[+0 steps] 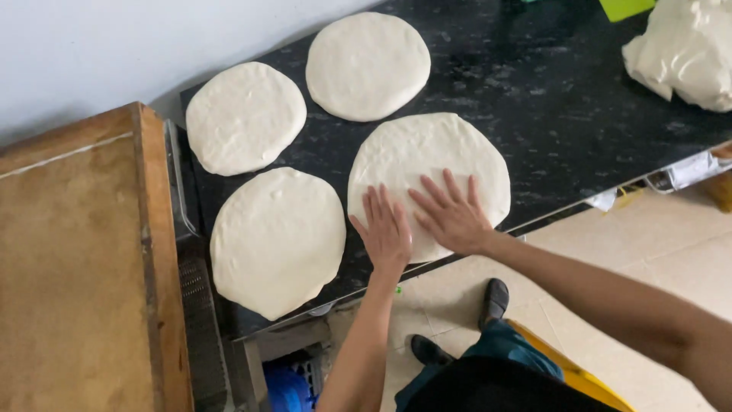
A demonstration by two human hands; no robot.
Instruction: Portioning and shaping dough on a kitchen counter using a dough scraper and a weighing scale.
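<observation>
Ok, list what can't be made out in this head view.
- Dough mass, head view: cut off by the top and right edges, full size unknown.
- Green object: mostly cut off by the top edge, kind unclear.
- Dough round under the left hand and right hand: near edge covered by both palms.
- Blue item under the counter: hidden by the counter, unidentifiable.

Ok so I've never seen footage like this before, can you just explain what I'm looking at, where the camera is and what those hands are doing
The one picture comes from a camera worn on a person's head, looking down at their own two bare hands. No machine is involved. The left hand and right hand both press flat, fingers spread, on the near edge of a flattened dough round; nothing is gripped. Three more dough rounds lie beside it on a dark speckled counter. A big lump of dough sits at the far right, and a wooden board is at the left. Below you see the person's shoes on a tiled floor.
</observation>
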